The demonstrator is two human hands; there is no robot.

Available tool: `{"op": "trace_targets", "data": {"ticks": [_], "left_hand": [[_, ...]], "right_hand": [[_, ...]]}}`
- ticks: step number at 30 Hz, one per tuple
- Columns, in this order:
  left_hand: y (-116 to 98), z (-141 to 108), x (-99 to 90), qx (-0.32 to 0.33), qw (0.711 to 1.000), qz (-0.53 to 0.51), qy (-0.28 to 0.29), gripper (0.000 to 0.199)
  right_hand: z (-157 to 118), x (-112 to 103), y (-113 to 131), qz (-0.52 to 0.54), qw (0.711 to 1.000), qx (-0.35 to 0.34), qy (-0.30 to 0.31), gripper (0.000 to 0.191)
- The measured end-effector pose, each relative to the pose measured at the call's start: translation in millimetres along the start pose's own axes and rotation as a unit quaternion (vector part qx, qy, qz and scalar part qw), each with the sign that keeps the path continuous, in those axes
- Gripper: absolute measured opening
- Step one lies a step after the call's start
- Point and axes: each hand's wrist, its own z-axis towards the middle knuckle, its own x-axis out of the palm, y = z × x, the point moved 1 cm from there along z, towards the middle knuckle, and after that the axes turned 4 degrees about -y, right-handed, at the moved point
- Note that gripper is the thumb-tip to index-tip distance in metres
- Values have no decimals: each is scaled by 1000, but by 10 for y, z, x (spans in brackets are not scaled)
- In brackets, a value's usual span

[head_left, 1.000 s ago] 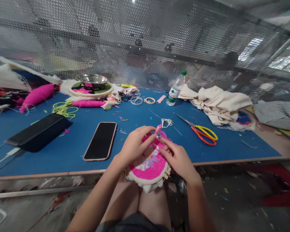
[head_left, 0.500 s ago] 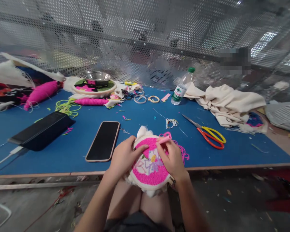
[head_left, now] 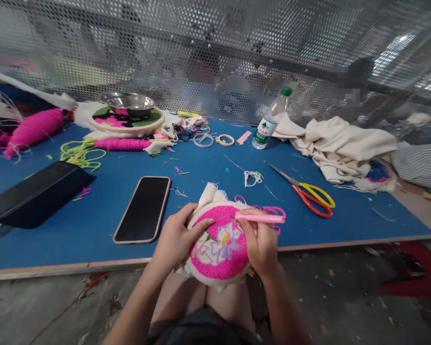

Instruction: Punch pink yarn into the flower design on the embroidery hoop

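Note:
A round embroidery hoop (head_left: 221, 270) with bright pink looped yarn around a pale purple flower rests over my lap, against the table edge. My left hand (head_left: 177, 235) grips its left rim, thumb lying on the pink loops. In my right hand (head_left: 262, 242) a pink punch-needle pen (head_left: 266, 218) is pinched, pointing left, its tip at the upper right part of the pink area; the tip itself is hard to make out. Loops of pink yarn (head_left: 276, 211) lie behind the pen on the blue table (head_left: 208, 165).
A phone (head_left: 142, 209) and a black box (head_left: 39, 194) lie to the left. Scissors (head_left: 309, 194) and cream cloth (head_left: 341, 143) are at the right. Farther back stand a bottle (head_left: 272, 120) and a metal bowl (head_left: 127, 100) on another hoop (head_left: 129, 128).
The pen has swung from tilting up and away to lying nearly level, pointing left. The camera view has shifted slightly, and the hoop sits a little further left in the picture.

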Motion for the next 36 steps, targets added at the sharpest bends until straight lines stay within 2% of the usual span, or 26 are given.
{"op": "trace_targets", "data": {"ticks": [10,16,20,23,30,32,36], "left_hand": [[17,7,-1,6,1000,22,5,30],[4,10,1,6,1000,26,-1,28],[-2,9,-1,4,1000,25,0,29],[-2,13,1,5,1000,28,2,31],[-10,-9,3,8,999,41,-6,30],[-14,-24,-2,14,999,41,-11,30],[-16,-33,-6,19,999,35,-13,27]], "right_hand": [[-88,-34,-90,81,994,71,-25,14],[-77,-36,-87,109,991,72,-31,13],[-78,-38,-93,124,987,97,-39,10],[-70,-47,-84,112,988,98,-34,9],[42,-108,47,41,997,55,-19,4],[66,-131,58,51,996,75,-12,1],[44,-159,-16,107,981,159,3,10]]}}
